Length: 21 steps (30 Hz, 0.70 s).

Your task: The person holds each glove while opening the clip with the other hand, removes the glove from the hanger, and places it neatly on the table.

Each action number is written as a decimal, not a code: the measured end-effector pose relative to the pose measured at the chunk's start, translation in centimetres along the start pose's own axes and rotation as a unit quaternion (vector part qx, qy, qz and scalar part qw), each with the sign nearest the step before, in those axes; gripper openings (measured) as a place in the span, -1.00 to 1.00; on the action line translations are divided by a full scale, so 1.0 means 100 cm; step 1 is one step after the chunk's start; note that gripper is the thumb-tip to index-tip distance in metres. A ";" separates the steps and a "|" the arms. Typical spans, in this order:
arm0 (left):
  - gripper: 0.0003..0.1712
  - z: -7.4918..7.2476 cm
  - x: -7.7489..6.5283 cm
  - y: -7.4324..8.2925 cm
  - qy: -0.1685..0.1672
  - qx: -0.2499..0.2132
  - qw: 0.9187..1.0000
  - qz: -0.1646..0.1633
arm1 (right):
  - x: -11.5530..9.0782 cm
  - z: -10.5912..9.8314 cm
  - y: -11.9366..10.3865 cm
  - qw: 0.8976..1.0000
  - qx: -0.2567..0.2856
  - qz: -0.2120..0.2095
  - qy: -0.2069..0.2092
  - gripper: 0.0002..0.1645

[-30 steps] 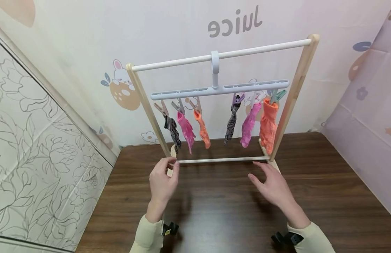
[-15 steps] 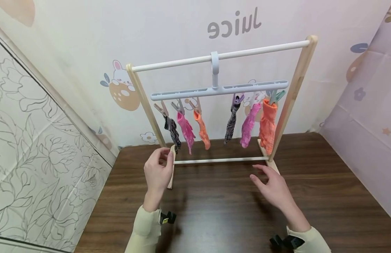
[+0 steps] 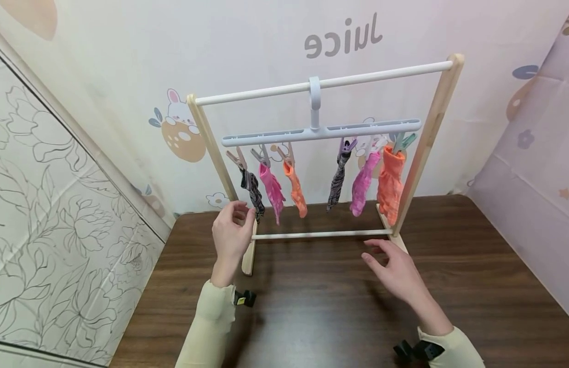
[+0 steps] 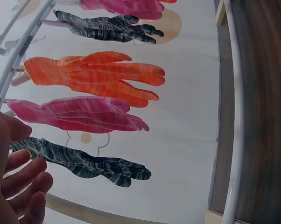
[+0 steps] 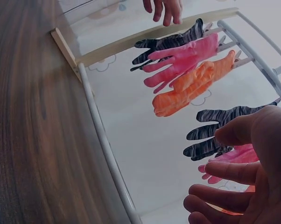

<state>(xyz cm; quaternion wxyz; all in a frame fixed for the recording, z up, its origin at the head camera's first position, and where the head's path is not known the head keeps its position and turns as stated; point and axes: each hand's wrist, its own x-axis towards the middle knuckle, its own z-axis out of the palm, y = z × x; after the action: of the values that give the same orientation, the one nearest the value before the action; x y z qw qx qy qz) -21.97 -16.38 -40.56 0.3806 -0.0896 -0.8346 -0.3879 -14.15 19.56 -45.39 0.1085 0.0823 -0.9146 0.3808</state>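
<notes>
My left hand is raised at the rack's left post, its fingers loosely bent and holding nothing. Just beyond its fingertips hangs a black-and-grey knitted glove, also seen in the left wrist view. A pink glove and an orange glove hang beside it. My right hand hovers by the rack's right foot, fingers relaxed, nothing in it. Above it hang a second black-and-grey glove, pink glove and orange glove. Clothespins hold all of them under a pale blue hanger.
The hanger hooks over the top rod of a wooden rack. A lower white rod joins its feet, which stand on a dark wooden table. A printed curtain covers the wall close behind.
My left hand has risen and shifted slightly left, from near the rack's left foot up to the lowest part of the left glove. The right hand has stayed almost still.
</notes>
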 end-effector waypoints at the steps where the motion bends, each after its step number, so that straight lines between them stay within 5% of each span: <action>1: -0.77 0.001 0.001 0.000 0.000 0.003 1.000 -0.001 | 0.000 0.000 -0.001 1.000 0.000 0.000 0.000 -0.56; 21: -0.56 0.011 0.022 0.002 -0.014 0.007 0.999 -0.034 | -0.006 0.006 -0.018 0.999 0.039 -0.012 -0.016 -0.65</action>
<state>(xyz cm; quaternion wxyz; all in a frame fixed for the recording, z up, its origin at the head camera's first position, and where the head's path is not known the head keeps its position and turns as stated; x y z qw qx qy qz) -23.98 -15.76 -39.35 0.3558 -0.0636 -0.8453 -0.3935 -13.23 17.94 -44.72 0.0955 0.1038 -0.8996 0.4134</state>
